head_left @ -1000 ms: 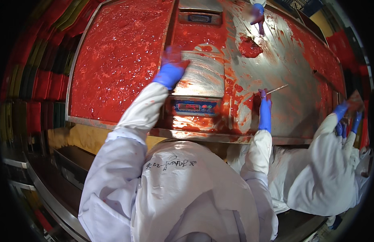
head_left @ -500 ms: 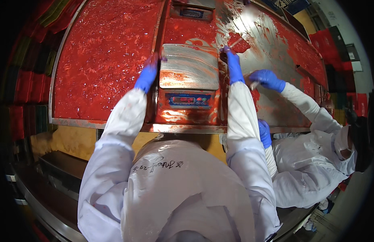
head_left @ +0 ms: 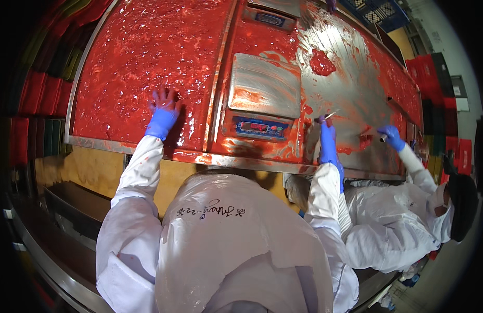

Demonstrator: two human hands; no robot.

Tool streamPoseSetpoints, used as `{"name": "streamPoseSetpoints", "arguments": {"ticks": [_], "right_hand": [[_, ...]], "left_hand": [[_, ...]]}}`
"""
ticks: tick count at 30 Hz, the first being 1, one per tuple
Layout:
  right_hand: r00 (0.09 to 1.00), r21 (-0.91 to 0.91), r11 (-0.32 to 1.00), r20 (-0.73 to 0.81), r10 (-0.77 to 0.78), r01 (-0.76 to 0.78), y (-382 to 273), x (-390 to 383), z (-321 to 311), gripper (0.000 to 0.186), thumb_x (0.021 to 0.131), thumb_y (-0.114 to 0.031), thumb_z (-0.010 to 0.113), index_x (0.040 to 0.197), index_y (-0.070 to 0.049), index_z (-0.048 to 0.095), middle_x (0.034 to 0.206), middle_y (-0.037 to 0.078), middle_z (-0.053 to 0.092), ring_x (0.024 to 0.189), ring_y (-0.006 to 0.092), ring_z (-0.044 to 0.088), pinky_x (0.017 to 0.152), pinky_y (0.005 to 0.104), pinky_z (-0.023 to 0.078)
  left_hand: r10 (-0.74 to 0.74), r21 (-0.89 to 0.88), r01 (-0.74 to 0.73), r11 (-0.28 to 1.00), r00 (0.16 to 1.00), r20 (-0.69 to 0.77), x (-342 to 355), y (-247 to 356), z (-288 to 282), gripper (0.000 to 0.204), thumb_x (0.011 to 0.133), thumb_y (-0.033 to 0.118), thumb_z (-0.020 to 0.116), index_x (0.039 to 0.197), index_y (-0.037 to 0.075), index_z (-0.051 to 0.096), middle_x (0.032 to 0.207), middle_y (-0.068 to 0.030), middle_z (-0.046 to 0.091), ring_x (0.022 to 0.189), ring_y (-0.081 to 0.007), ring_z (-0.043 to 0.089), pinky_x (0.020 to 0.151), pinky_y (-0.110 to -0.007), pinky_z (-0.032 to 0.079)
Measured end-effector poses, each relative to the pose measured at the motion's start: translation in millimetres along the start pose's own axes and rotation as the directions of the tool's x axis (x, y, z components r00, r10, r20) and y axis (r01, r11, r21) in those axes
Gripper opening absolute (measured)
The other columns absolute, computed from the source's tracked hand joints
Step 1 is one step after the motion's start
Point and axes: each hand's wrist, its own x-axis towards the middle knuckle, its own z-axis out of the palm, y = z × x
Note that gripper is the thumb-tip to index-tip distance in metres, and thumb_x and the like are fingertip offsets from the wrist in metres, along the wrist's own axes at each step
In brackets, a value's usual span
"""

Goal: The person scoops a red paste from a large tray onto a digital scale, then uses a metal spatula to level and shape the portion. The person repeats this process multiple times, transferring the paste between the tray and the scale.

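Note:
My left hand (head_left: 164, 116), in a blue glove stained red, reaches with spread fingers over the wet red mass (head_left: 132, 68) filling the left tray of the table. Nothing is in it. My right hand (head_left: 326, 138), also blue-gloved, is closed at the right of the scale, with a short, narrow knife blade (head_left: 332, 113) sticking out of it to the right. Between my hands stands a scale with a smeared steel plate (head_left: 267, 86) and a blue panel with a lit red display (head_left: 254, 128). The plate carries only red smears.
At the right, a co-worker's gloved hand (head_left: 392, 137) holds a small pale-ended tool over the smeared steel tabletop (head_left: 356, 109). A red clump (head_left: 322, 62) lies beyond my right hand. Farther off is a second scale (head_left: 270, 18). Stacked red crates (head_left: 43, 94) line the left.
My hands have left the sides of the scale plate. The left moved left over the red mass; the right came nearer me with the knife. The co-worker's hand moved right.

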Motion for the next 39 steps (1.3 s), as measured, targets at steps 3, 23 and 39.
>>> {"name": "streamPoseSetpoints", "arguments": {"ticks": [3,23,39], "right_hand": [[0.976,0.549,0.813,-0.019,-0.217,0.192,-22.2,18.4,42.7,0.038,0.095,-0.033,0.048,0.113,0.0,0.053,0.117,0.016,0.057,0.107,0.0225,0.056,0.092,0.0373,0.046],[0.889,0.612,0.769,0.23,-0.396,0.184,-109.8,30.4,258.9,0.027,0.093,-0.023,0.046,0.102,-0.001,0.059,0.101,0.011,0.061,0.088,0.0228,0.059,0.078,0.035,0.051],[0.714,0.403,0.914,0.625,-0.315,0.051,-106.0,-53.4,431.3,0.046,0.091,-0.051,0.048,0.102,-0.009,0.063,0.116,0.006,0.06,0.11,0.0206,0.049,0.09,0.0446,0.04]], "left_hand": [[-0.018,-0.076,0.023,0.997,0.998,0.056,6.4,20.1,-4.5,0.049,0.09,0.038,0.048,0.131,0.011,0.041,0.146,-0.0208,0.025,0.134,-0.0473,0.02,0.101,-0.069,0.016],[-0.38,-0.172,0.372,0.912,0.925,-0.016,-141.2,-118.5,-48.5,0.033,0.088,0.029,0.053,0.119,0.017,0.056,0.137,-0.0094,0.042,0.13,-0.032,0.031,0.099,-0.062,0.022],[-0.266,-0.27,0.206,0.941,0.941,-0.209,-116.8,-94.6,-96.7,0.031,0.092,0.025,0.048,0.12,0.016,0.057,0.133,-0.0111,0.046,0.13,-0.0322,0.034,0.105,-0.053,0.021]]}}
